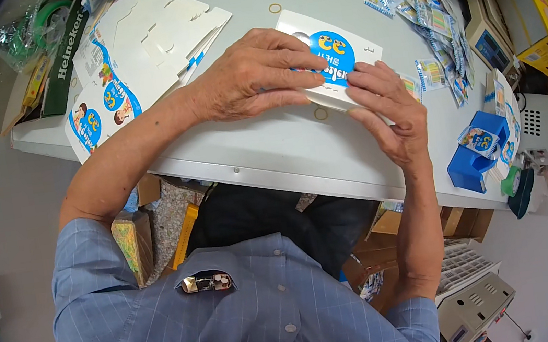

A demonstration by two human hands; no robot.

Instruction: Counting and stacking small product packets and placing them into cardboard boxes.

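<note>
A small white carton [333, 30] with a blue printed oval lies on the table between my two hands. My left hand [257, 73] reaches across its left part, fingers laid over the top and the thumb along the near edge. On its right end, my right hand [390, 107] has curled fingers on the top and the thumb at the near side. Part of the carton's print is covered by the fingers. Beside my left forearm lies a pile of flat, unfolded cartons [159, 37] with the same blue print. One rubber band [320, 114] rests just in front of the carton.
Small striped packets [430, 19] are heaped at the back right. Near the right edge stand a blue holder [476, 158] and a roll of green tape [511, 181]. A scale [488, 39] and a yellow box [531, 19] are beyond. A green box [71, 59] stands far left.
</note>
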